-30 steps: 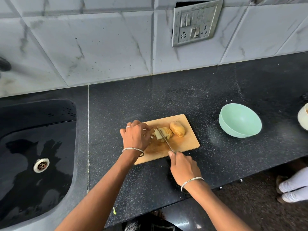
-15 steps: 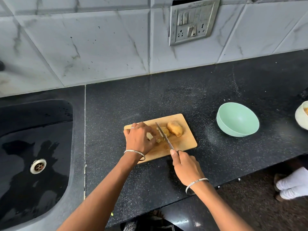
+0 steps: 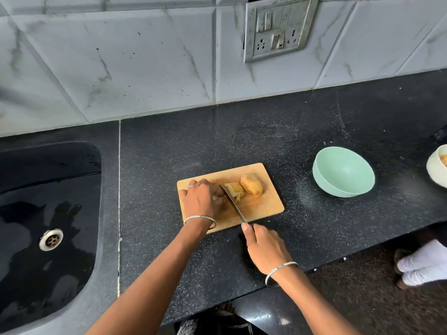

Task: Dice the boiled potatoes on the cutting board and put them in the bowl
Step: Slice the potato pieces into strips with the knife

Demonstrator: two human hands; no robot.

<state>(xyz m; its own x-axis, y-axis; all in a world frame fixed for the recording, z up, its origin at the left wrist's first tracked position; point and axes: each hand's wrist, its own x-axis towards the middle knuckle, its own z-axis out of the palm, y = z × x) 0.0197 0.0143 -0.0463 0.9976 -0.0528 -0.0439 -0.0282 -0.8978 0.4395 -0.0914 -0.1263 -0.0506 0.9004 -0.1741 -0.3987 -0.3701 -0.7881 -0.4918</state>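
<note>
A wooden cutting board [image 3: 263, 209] lies on the black counter. On it sit a whole boiled potato [image 3: 252, 188] and, to its left, a partly cut potato [image 3: 234, 191]. My left hand [image 3: 203, 201] curls over cut potato pieces at the board's left part, mostly hiding them. My right hand [image 3: 263, 247] grips the handle of a knife [image 3: 233, 205], forefinger along its spine. The blade runs diagonally between my left hand and the cut potato. A mint green bowl [image 3: 343, 175] stands empty to the right of the board.
A black sink [image 3: 48, 226] with a metal drain fills the left side. A white bowl [image 3: 436, 170] sits at the right edge of the counter. A switch panel [image 3: 275, 27] hangs on the tiled wall. Someone's white-socked feet [image 3: 423, 267] stand on the floor at the right.
The knife blade has shifted slightly between cuts across the potato. My left hand stays curled over the pieces at the board's left. The camera has drifted a little.
</note>
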